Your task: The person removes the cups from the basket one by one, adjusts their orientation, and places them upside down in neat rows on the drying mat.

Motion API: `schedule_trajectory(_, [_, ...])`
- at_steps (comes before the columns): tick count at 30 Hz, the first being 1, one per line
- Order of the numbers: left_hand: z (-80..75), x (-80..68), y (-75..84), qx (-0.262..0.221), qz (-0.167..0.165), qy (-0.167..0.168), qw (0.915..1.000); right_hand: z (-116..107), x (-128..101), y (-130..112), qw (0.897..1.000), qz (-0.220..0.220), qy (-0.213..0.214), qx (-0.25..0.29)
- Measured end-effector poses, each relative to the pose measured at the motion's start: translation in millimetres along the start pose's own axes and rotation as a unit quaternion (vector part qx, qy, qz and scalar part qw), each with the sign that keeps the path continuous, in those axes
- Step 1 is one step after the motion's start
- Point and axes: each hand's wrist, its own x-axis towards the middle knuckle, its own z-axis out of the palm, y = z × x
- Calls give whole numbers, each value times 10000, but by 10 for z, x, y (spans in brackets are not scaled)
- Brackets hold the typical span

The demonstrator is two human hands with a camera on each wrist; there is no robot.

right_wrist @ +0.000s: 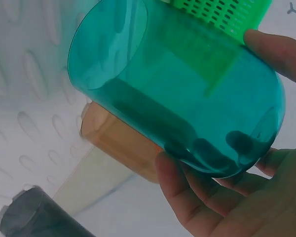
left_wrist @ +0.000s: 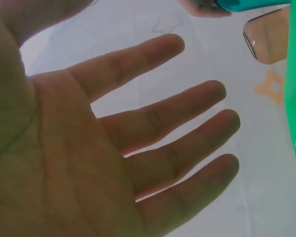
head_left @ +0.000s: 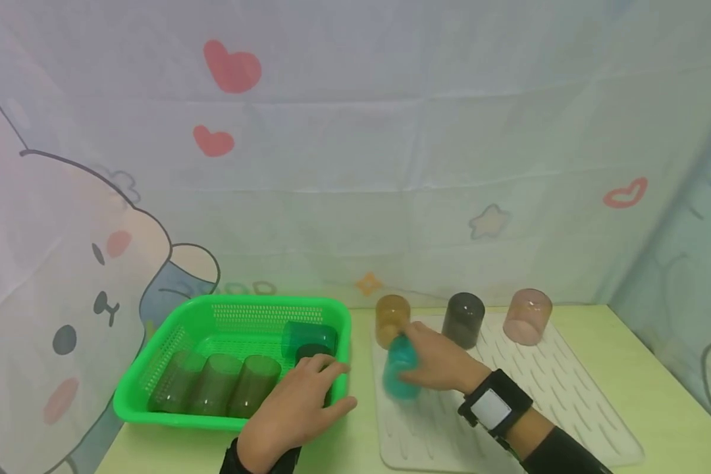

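The right hand (head_left: 438, 362) holds a teal cup (head_left: 400, 368) above the left part of the white drying mat (head_left: 569, 408). In the right wrist view the fingers (right_wrist: 187, 197) and the thumb curl around the closed end of the teal cup (right_wrist: 177, 94), and the cup is tilted, with its open mouth pointing away from the palm. A black wrist device (head_left: 494, 406) sits on the right wrist.

The left hand (head_left: 296, 405) rests over the near right corner of the green basket (head_left: 154, 368), and it grips nothing. In the left wrist view the fingers (left_wrist: 187, 133) are straight and spread apart, and the palm is bare.

Inside the basket three clear cups (head_left: 216, 385) lie side by side on their sides. Behind them lies one more teal cup (head_left: 308, 337), and a dark cup (head_left: 314, 352) is just beside the left hand, partly hidden by it.

On the far edge of the mat three cups stand upside down in a row: an amber cup (head_left: 392, 319), a grey cup (head_left: 463, 319) and a pink cup (head_left: 528, 316). The amber cup is just behind the held teal cup. The basket and the mat stand side by side on the pale green bench (head_left: 640, 368).
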Motion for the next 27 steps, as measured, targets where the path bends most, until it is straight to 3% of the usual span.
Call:
schedule_trajectory(14, [-27, -3, 28, -16, -75, -140, 9999, 207, 123, 18, 9996, 102, 184, -194])
schedule_trajectory(27, [12, 10, -1, -147, -128, -339, 9992, 210, 71, 40, 9990, 163, 334, -234])
